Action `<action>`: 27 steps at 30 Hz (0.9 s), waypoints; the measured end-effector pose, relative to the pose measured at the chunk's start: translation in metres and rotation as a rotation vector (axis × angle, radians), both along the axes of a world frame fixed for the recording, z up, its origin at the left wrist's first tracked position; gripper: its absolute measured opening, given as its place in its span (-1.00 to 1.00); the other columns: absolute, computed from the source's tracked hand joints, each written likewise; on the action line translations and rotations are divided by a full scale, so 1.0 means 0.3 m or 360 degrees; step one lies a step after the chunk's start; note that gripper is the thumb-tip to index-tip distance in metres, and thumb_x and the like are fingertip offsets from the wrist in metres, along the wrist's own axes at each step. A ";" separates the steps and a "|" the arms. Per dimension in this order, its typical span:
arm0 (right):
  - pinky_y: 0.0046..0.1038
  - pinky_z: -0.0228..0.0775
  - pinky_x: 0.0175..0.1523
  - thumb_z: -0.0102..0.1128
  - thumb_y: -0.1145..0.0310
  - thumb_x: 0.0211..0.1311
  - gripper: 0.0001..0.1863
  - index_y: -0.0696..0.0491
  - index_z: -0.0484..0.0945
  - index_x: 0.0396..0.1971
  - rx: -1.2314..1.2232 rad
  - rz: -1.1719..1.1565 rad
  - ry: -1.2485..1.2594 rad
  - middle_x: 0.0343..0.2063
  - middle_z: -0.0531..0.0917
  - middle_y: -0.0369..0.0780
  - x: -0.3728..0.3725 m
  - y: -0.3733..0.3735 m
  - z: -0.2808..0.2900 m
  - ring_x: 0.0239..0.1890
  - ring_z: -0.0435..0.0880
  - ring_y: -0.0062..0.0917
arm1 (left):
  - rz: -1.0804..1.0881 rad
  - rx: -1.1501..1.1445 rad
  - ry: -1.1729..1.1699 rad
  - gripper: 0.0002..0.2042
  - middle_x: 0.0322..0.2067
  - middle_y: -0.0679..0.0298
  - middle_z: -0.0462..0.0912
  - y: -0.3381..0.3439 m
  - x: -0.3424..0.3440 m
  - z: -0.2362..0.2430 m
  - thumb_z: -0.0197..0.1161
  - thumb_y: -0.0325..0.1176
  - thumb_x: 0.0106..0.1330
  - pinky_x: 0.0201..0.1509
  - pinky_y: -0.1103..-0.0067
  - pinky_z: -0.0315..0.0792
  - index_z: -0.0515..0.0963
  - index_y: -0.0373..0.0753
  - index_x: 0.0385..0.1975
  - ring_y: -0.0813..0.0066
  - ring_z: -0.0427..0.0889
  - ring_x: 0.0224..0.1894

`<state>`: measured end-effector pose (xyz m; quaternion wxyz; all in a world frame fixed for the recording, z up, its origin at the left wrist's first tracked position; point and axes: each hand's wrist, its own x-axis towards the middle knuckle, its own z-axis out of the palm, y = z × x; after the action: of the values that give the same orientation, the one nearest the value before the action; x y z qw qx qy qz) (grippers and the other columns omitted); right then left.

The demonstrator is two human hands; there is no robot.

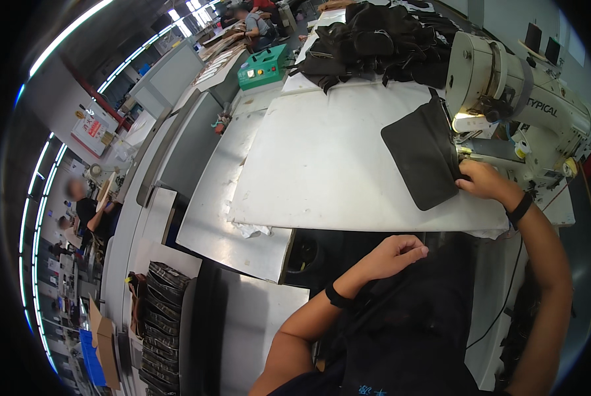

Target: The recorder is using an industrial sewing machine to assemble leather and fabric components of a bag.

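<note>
1. Gripping the lower right edge of a dark flat pouch (417,158) with the right hand (486,179); probably to steady that side beside the sewing machine (510,82); cannot tell how the fingertips meet around the material.
2. Holding the left hand (391,256) loosely curled, with nothing to be seen in it, short of the near edge of the white tabletop (322,165); well apart from the right hand; perhaps idle because one-handed control suffices.
3. Lying mostly on the white tabletop, likely for broad support; touching the right hand and extending leftward from it; beyond and rightward of the left hand, clear of it.
4. Heaped at the far side, a pile of dark pieces (375,46); presumably set back for working room.
</note>
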<state>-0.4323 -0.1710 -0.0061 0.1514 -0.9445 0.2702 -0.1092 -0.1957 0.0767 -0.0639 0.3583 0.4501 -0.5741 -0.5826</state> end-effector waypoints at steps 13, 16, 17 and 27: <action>-0.42 0.20 -0.51 0.39 0.21 0.32 -0.49 0.07 0.37 -0.76 0.0636 -0.0288 -0.0448 -0.75 0.43 -0.32 0.087 0.106 0.004 -0.65 0.33 -0.58 | 0.0609 0.0383 0.0673 -0.42 -0.02 0.17 0.59 -0.251 -0.094 0.024 0.04 0.12 0.60 -0.23 0.60 0.56 0.43 -0.33 0.26 0.54 0.64 -0.24; -0.51 0.11 -0.56 0.37 0.17 0.38 -0.47 0.04 0.36 -0.74 0.1129 -0.0328 -0.0687 -0.76 0.38 -0.42 0.073 0.115 -0.012 -0.66 0.24 -0.76 | 0.0810 0.0135 0.0494 -0.52 -0.20 0.20 0.64 -0.315 -0.087 0.044 0.05 0.04 0.62 -0.29 0.59 0.55 0.55 -0.34 0.05 0.52 0.65 -0.29; -0.53 0.10 -0.56 0.37 0.16 0.39 -0.48 0.04 0.39 -0.72 0.1133 -0.0284 -0.0653 -0.74 0.38 -0.44 0.064 0.112 -0.014 -0.64 0.24 -0.79 | 0.0876 -0.0073 0.0352 -0.57 -0.31 0.23 0.65 -0.329 -0.085 0.049 0.05 -0.01 0.62 -0.32 0.59 0.54 0.60 -0.34 -0.07 0.51 0.66 -0.33; -0.30 0.27 -0.22 0.50 0.21 0.20 -0.61 0.11 0.49 -0.58 -0.0170 -0.0072 -0.0783 -0.62 0.41 -0.28 -0.010 0.151 -0.048 -0.41 0.42 -0.37 | 0.0861 -0.0209 0.0245 -0.65 -0.40 0.22 0.70 -0.317 0.000 0.091 0.12 -0.13 0.59 -0.33 0.55 0.50 0.63 -0.33 -0.22 0.50 0.66 -0.36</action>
<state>-0.4351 -0.1256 -0.0205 0.1600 -0.8899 0.2401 -0.3532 -0.1958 -0.0185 -0.0365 0.5716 0.5173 -0.4408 -0.4598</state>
